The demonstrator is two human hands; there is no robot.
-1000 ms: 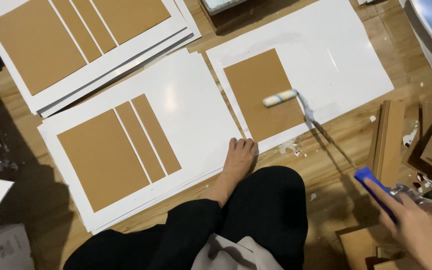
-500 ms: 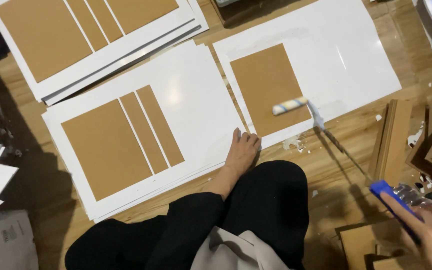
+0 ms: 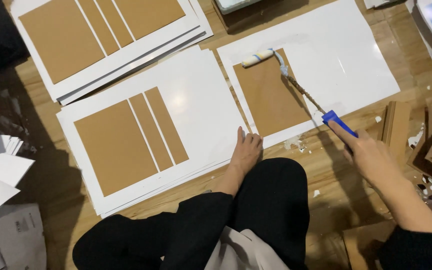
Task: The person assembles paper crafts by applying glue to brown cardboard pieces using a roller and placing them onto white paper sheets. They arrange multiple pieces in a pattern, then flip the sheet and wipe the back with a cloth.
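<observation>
head view: gripping the blue handle (image 3: 339, 122) of a small glue roller (image 3: 257, 57) with the right hand (image 3: 371, 155), fingers closed around it, roller head lying far ahead at the top edge of the brown board (image 3: 271, 97). left hand not showing, so cannot tell. risking glue smearing onto the white sheet (image 3: 346, 60) beyond the board's edge, or nudging the board askew by pressing unevenly.

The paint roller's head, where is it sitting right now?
In the head view, the roller head lies on the top-left corner of the brown card, upper centre-right, its blue handle in the right hand.
</observation>
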